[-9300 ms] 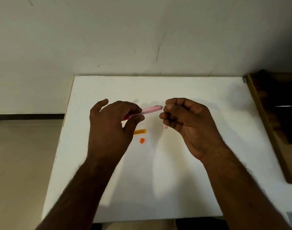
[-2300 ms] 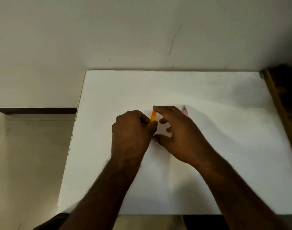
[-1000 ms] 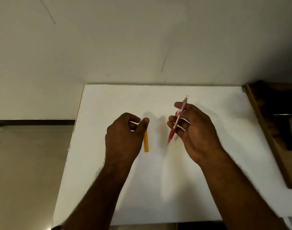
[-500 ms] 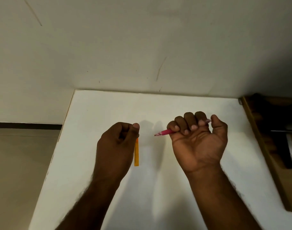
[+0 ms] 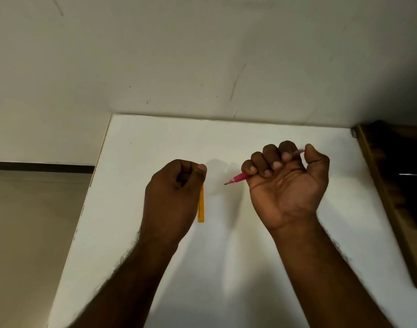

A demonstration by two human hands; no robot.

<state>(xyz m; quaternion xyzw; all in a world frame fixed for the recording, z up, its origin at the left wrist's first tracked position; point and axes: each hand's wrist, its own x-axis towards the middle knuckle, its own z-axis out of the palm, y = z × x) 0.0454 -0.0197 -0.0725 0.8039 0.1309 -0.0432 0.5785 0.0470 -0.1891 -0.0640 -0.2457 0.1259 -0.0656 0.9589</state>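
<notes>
Hands up over a white table, both closed. On the right of the middle, right hand, palm turned to the camera, fingers wrapped tight round a pink pen. Pen lying across the fist, dark tip poking out on the left side and pointing down and left, see-through back end peeping out between the top finger and the thumb. A bit left of the middle, left hand, back of the hand to the camera, fingers curled in, thumb laid over the top. Just right of that hand, orange strip, thin and long, straight up and down in the frame, top end tucked behind the thumb. Cannot tell whether pinched by the thumb or just lying on the table under it. Pen tip and orange strip near each other but apart, with bare white table between. Grey shadows of both hands on the table. Up top, pale wall with a few thin scratches. At the left edge, brownish floor below a dark line. At the right edge, brown wooden board, just beside the table.
</notes>
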